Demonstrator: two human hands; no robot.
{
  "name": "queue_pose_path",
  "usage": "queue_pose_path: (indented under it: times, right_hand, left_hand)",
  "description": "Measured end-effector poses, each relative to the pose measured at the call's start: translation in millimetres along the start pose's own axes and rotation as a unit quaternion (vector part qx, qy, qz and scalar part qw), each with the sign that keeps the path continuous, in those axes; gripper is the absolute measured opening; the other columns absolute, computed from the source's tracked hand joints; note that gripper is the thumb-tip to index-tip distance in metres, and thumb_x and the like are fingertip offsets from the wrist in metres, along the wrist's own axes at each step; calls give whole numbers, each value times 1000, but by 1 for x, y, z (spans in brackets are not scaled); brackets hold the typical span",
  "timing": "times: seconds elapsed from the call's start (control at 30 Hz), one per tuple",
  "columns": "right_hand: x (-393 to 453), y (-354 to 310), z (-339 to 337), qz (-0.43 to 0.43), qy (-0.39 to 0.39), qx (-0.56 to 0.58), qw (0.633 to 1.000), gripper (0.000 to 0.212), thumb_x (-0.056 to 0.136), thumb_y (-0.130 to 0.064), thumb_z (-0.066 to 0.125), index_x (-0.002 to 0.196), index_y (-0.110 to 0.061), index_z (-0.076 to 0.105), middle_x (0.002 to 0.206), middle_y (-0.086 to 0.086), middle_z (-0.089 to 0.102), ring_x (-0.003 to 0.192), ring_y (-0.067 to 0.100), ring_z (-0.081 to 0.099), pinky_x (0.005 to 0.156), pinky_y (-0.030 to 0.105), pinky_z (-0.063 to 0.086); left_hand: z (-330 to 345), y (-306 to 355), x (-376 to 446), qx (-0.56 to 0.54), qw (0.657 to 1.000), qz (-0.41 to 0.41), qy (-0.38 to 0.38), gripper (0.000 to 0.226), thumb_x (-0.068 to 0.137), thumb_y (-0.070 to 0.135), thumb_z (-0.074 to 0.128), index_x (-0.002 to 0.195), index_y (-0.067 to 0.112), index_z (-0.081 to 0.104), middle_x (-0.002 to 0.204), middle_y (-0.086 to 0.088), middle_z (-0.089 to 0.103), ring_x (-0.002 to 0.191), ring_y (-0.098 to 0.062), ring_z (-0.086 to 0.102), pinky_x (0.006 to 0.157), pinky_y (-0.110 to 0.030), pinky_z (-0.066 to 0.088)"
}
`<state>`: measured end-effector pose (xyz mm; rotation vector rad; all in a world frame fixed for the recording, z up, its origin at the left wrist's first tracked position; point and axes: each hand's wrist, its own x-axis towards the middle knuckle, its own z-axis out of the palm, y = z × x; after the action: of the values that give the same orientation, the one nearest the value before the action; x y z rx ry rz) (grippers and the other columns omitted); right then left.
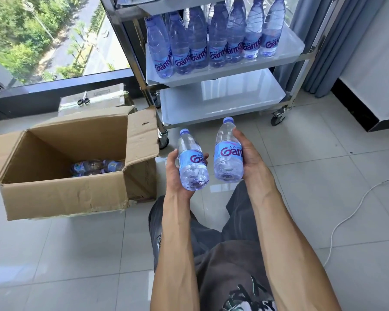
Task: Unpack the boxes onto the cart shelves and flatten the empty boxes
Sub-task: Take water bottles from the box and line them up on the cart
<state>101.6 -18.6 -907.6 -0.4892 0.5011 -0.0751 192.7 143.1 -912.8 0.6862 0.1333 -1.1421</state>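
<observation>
Head view puts two water bottles at the centre, one in each hand, both off the floor in front of the cart. My left hand [177, 173] wraps its fingers and thumb around the lower half of the left bottle [191, 160], which tilts with its cap pointing toward the cart. My right hand [248, 158] curls round the side of the right bottle [228, 151], held nearly upright and a little higher. I judge both are carried by the body rather than the neck so they can go down standing, base first.

Just left of my hands sits the open cardboard box [61, 191], flaps splayed outward to keep the mouth clear; a few bottles [94, 167] lie on their sides at its bottom, so unpacking is not finished and flattening must wait.

Ahead, the cart's middle shelf [288, 47] carries a row of upright bottles packed to its front left, with bare space on the right. The bottom shelf [222, 104] holds nothing I can see, and it looks the nearer landing spot.

Behind the open box a second, taped box [92, 98] rests by the window with scissors [83, 100] on top, presumably for cutting its tape.
</observation>
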Motion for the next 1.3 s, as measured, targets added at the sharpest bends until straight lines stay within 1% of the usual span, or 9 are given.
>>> queue_pose_path:
  times: [0.1,0.17,0.27,0.4,0.53,0.73,0.97,1.13,1.3]
  right_hand:
    - [3,-2,1,7,20,-24,999,42,76,-53,74,85,-13,62,78,7,55,71,22,57,69,33,52]
    - [3,-1,2,11,16,-17,1000,47,72,-53,76,90,-13,59,81,7,54,73,23,56,69,33,53]
    - [3,2,-1,8,-5,4,1000,49,76,-53,74,93,-9,62,80,11,61,70,25,63,68,35,57]
    - [0,0,-2,12,-26,-45,999,52,79,-54,70,94,-4,68,85,17,65,73,28,65,73,38,57]
    - [0,-7,-7,-2,18,-54,998,48,76,-43,76,98,-4,61,81,15,63,67,25,65,65,34,58]
    - [-1,-15,-6,-24,40,-43,998,47,61,-42,85,87,-5,69,77,13,66,65,25,65,64,35,58]
    - [-2,-25,-13,-1,65,-51,997,37,77,-36,76,97,-7,66,84,13,65,70,24,64,69,36,58]
    - [7,-36,-27,-18,62,-30,997,42,76,-35,77,102,-6,63,87,16,65,73,28,65,75,40,56]
    - [33,-78,-45,-62,97,-61,991,45,76,-24,76,112,-2,61,100,24,59,79,32,60,82,47,50]
  left_hand:
    - [4,-1,-3,4,999,-15,-40,83,37,45,97,99,4,61,78,-11,63,64,-21,65,61,-28,57]
    - [4,-1,-3,-3,999,-15,-41,77,50,45,93,105,1,61,81,-13,65,66,-22,68,64,-31,59]
    - [6,3,0,5,1000,-2,-11,55,89,48,58,115,0,59,94,-17,66,80,-27,68,76,-37,59]
    - [13,-1,2,-12,1000,-12,-26,63,77,51,69,114,2,55,101,-16,57,90,-25,60,86,-37,53]
    - [11,-1,8,12,999,27,-30,69,60,37,90,112,3,60,93,-14,63,80,-23,63,73,-36,58]
    - [18,-1,16,26,998,27,45,46,82,36,62,113,2,57,90,-12,62,76,-22,60,71,-33,55]
    - [34,-7,25,18,1000,0,0,87,37,34,100,109,4,62,93,-15,64,78,-26,67,73,-41,61]
    - [40,-16,48,38,998,-23,37,64,71,34,76,121,3,53,103,-18,58,89,-28,60,90,-43,50]
    - [55,-20,105,109,988,13,111,71,74,32,73,131,-4,51,126,-29,50,112,-39,50,113,-56,32]
